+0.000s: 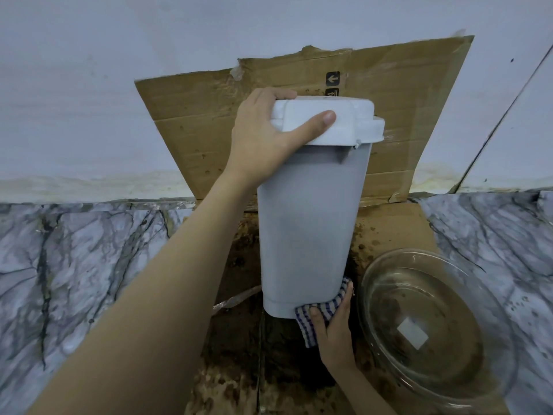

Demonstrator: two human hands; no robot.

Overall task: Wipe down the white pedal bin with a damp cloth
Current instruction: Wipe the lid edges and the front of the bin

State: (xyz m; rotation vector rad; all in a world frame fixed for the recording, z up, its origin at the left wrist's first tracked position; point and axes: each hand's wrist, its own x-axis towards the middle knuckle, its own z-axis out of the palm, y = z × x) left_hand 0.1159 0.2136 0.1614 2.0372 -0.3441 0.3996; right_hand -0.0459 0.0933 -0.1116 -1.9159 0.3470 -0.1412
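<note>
The white pedal bin [308, 223] stands at the centre of the view, its lid closed and its top leaning away from me. My left hand [263, 136] grips the lid's left side, thumb lying across the top. Low on the bin's right corner, my right hand [335, 327] presses a blue-and-white checked cloth [321, 310] against the base. Part of the cloth hangs below the bin's bottom edge.
A stained, flattened cardboard sheet [398, 229] lies under the bin and rises up the white wall behind it. A clear glass bowl [431, 327] holding water sits just right of my right hand. Marble-patterned floor [89, 265] spreads to both sides.
</note>
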